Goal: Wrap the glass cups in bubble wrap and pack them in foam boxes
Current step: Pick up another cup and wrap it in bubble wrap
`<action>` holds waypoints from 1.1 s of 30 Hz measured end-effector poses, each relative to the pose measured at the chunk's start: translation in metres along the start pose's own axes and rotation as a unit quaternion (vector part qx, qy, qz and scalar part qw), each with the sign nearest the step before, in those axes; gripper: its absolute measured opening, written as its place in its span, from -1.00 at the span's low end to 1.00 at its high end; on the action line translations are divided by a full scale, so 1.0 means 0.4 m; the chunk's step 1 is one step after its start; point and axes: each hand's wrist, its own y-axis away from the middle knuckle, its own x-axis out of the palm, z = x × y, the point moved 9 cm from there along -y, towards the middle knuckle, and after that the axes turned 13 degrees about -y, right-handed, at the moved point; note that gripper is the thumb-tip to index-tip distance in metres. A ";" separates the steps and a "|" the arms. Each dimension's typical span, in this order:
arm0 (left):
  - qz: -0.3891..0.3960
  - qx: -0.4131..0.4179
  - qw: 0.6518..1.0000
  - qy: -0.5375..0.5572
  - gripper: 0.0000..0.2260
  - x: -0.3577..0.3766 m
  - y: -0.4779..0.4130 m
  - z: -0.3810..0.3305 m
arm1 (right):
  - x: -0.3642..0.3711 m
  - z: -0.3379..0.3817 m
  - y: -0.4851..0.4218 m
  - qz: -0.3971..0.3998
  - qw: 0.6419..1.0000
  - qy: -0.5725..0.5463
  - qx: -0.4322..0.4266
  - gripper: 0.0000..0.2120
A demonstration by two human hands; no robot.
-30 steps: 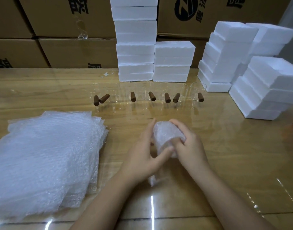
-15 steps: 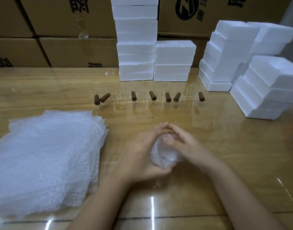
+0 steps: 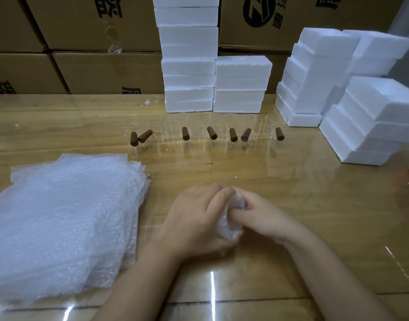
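Single head-worn, wide-angle view. It is set above the near edge of the tabletop [image 3: 314, 216] and faces forward and down, reaching the far edge where cartons [image 3: 94, 72] stand. The left hand [image 3: 194, 223] and right hand [image 3: 266, 216] lie close below the lens.

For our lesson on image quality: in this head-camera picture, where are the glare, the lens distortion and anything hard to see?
Head view: white glare streaks cross the glossy table near the bottom edge; the wide-angle lens leans the foam boxes at right outward; the clear glass cups almost vanish, only their brown handles show; the bubble-wrapped cup between left hand and right hand looks soft.
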 end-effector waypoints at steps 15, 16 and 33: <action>0.038 -0.276 0.924 0.262 -0.55 0.063 0.026 0.094 | -0.063 0.033 -0.005 -0.110 0.987 -0.089 -0.074 -0.81; 0.049 -0.333 0.894 0.296 -0.56 0.080 0.039 0.113 | -0.087 0.068 0.009 -0.156 0.974 -0.088 -0.139 -0.85; 0.142 -0.366 0.816 0.424 -0.56 0.177 0.102 0.128 | 0.054 0.090 0.019 -0.040 0.922 0.310 -0.226 -0.76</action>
